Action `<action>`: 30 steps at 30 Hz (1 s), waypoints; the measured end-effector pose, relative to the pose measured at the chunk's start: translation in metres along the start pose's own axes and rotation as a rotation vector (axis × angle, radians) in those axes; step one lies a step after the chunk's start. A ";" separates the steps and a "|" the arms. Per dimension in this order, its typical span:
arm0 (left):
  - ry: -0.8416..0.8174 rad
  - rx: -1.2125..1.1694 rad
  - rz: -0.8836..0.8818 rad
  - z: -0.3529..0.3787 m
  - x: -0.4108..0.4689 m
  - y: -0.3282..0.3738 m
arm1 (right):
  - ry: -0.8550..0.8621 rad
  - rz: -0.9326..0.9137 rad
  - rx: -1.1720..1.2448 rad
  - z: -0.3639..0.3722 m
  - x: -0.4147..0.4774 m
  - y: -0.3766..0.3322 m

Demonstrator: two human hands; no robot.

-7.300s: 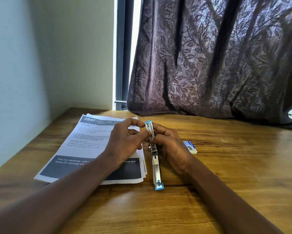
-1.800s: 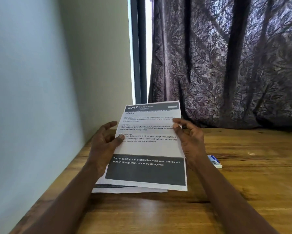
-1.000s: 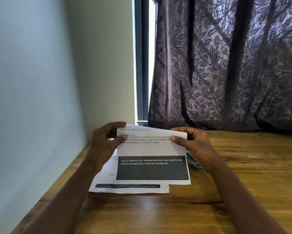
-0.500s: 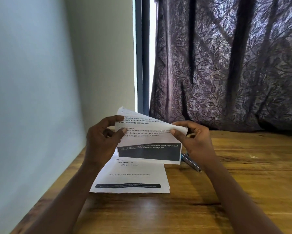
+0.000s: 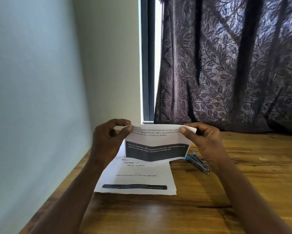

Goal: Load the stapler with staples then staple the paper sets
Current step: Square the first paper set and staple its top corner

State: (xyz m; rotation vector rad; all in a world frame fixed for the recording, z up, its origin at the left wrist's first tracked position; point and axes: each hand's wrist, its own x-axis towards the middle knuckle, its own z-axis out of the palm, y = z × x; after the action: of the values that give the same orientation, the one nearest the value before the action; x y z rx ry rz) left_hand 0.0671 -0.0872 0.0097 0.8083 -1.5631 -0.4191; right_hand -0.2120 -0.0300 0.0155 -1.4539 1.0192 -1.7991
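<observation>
I hold a printed paper set (image 5: 157,144) up above the table, its top half bent back away from me along a fold. My left hand (image 5: 108,142) pinches the fold's left end and my right hand (image 5: 204,142) pinches its right end. A dark band with white text crosses the sheet's lower part. Under it a second paper set (image 5: 136,181) lies flat on the wooden table (image 5: 243,191). The blue and metal stapler (image 5: 198,162) lies closed on the table just right of the papers, partly behind my right hand.
A pale wall runs close along the table's left edge. A dark patterned curtain (image 5: 235,73) hangs behind the table's far edge, beside a window frame (image 5: 147,65). Bare wood stretches to the right and toward me.
The held sheet went from fully upright to bent over at its middle, top half now behind. The view tilted up slightly. The stapler came into view beside my right hand.
</observation>
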 end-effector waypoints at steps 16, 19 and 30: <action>-0.065 -0.170 0.165 0.014 -0.013 0.004 | -0.003 0.621 0.485 -0.002 0.001 0.005; -0.162 -0.071 0.207 0.011 -0.014 0.002 | -0.093 0.599 0.511 -0.013 0.001 0.001; -0.168 0.098 -0.027 0.020 -0.019 -0.001 | 0.059 0.396 0.171 -0.013 0.005 0.011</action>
State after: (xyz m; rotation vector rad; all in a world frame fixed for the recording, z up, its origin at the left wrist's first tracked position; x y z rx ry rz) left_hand 0.0479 -0.0780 -0.0082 0.8888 -1.7414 -0.4416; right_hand -0.2263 -0.0373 0.0075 -1.0187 1.0668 -1.6020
